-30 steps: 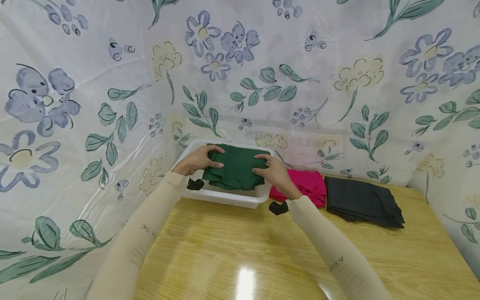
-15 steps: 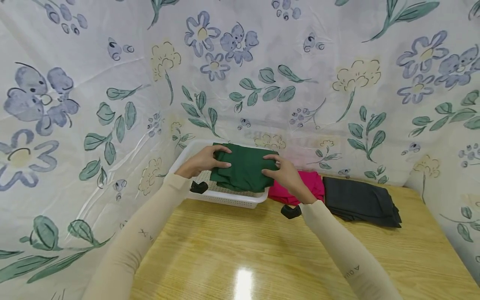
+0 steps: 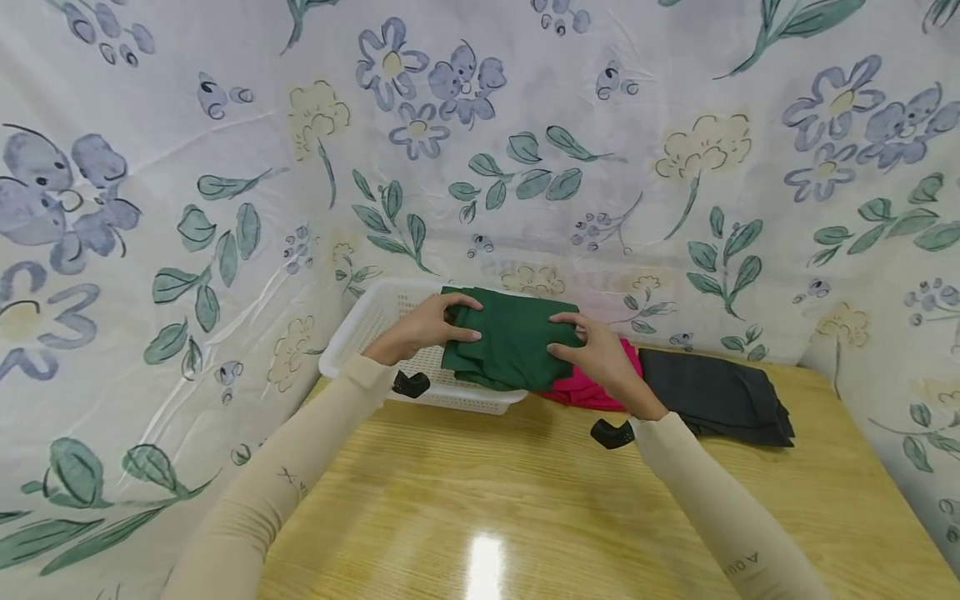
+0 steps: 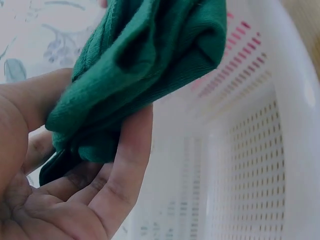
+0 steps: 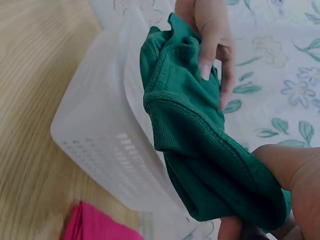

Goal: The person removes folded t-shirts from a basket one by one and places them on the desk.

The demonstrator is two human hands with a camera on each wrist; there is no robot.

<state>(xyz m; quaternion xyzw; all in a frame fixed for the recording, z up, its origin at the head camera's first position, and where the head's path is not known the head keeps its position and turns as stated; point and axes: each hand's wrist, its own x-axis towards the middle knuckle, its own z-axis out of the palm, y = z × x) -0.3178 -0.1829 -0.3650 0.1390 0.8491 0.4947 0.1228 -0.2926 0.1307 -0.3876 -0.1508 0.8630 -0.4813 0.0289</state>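
Observation:
A folded dark green garment (image 3: 517,337) hangs level between my two hands, over the right part of a white plastic basket (image 3: 356,333). My left hand (image 3: 427,325) grips its left end, thumb on top and fingers underneath, as the left wrist view shows. At the other end my right hand (image 3: 603,354) pinches the layered edge; in the right wrist view the ribbed hem (image 5: 185,112) and stacked folds face the camera. The basket's perforated floor and wall (image 4: 255,165) show beneath the cloth in the left wrist view.
Right of the basket lies a folded pink-red garment (image 3: 600,387), partly covered by the green one and my right hand. Beside it is a folded dark grey garment (image 3: 712,396). All stand on a wooden table (image 3: 420,492), with a floral sheet (image 3: 525,225) behind and at the sides.
Both hands have moved to the right with the green garment, from inside the basket's outline to over its right rim and partly over the pink-red garment. The head view has shifted slightly.

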